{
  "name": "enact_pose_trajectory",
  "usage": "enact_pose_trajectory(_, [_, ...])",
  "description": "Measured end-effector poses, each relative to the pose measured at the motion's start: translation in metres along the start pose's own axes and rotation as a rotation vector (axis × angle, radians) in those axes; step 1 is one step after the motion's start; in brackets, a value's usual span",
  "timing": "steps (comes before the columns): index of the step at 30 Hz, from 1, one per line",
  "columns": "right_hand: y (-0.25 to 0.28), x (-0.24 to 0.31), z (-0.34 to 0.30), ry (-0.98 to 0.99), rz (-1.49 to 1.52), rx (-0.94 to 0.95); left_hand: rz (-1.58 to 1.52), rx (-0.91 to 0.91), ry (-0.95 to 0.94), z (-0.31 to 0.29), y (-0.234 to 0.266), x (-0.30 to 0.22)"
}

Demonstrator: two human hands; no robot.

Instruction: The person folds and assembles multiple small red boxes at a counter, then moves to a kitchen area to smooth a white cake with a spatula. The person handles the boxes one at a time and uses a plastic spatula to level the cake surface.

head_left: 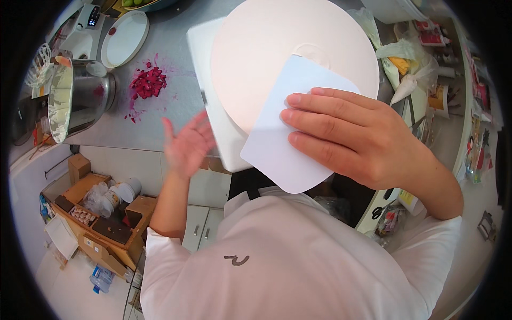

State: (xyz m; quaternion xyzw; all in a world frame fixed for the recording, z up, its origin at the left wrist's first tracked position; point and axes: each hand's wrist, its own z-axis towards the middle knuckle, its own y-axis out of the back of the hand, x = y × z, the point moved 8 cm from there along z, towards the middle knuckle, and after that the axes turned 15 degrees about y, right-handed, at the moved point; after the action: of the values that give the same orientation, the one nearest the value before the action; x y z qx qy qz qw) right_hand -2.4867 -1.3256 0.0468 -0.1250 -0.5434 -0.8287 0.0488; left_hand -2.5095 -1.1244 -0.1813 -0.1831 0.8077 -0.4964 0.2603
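A large, round, pale cream-covered cake fills the top middle, over a white slab with straight edges. My right hand grips a white flexible scraper with rounded corners, fingers pressed flat along its upper face; the thumb is hidden beneath. The scraper's far edge lies over the cake top, where a faint curved ridge of cream shows; whether it touches cannot be made out. Spread and slightly blurred, my left hand is empty beside the slab's left edge.
Chopped dark-red pieces lie on the metal table. Left of them stand a cream-smeared metal mixing bowl and a white plate. Filled piping bags lie at right. A cluttered wooden box sits below the table, at left.
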Motion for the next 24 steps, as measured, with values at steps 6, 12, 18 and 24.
enact_pose_trajectory(6, [0.000,0.001,0.002,0.004,0.006,0.014,-0.062,-0.101,-0.032,-0.002,0.012,-0.001])
enact_pose_trajectory(12, [-0.001,0.000,0.001,-0.001,0.021,0.015,-0.288,-0.127,-0.193,-0.003,0.000,-0.027])
enact_pose_trajectory(18, [0.001,0.000,0.001,0.001,0.021,0.004,0.058,-0.104,-0.024,-0.002,0.006,-0.013])
enact_pose_trajectory(24, [0.002,0.000,0.002,0.018,0.013,-0.001,-0.394,0.029,-0.004,0.005,-0.006,0.009])
